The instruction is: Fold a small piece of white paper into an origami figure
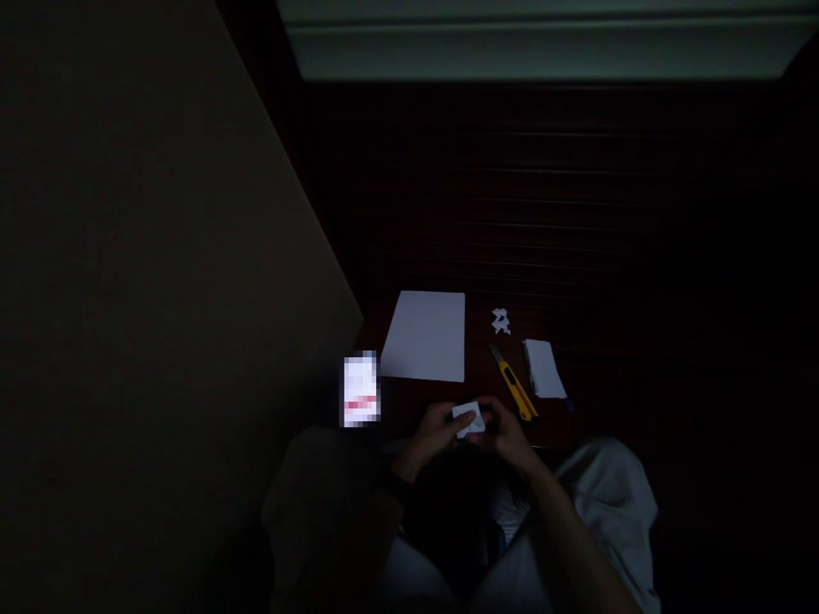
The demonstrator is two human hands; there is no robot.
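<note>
A small folded piece of white paper (467, 422) is held between both hands, near the front edge of the dark table. My left hand (438, 425) is closed on its left side, the thumb lying across its face. From the right, my right hand (505, 429) grips the same paper, its fingers curled at the edge. Just beyond the right hand lies a yellow utility knife (515, 390) with its blade tip pointing away. The dim light hides the paper's finer creases.
A large white sheet (428, 335) lies at the back left of the table. Small folded paper pieces (501, 321) sit at the back. A stack of white paper (543, 368) is on the right. A lit, blurred screen (361, 389) glows at the left. A wall (192, 213) rises on the left.
</note>
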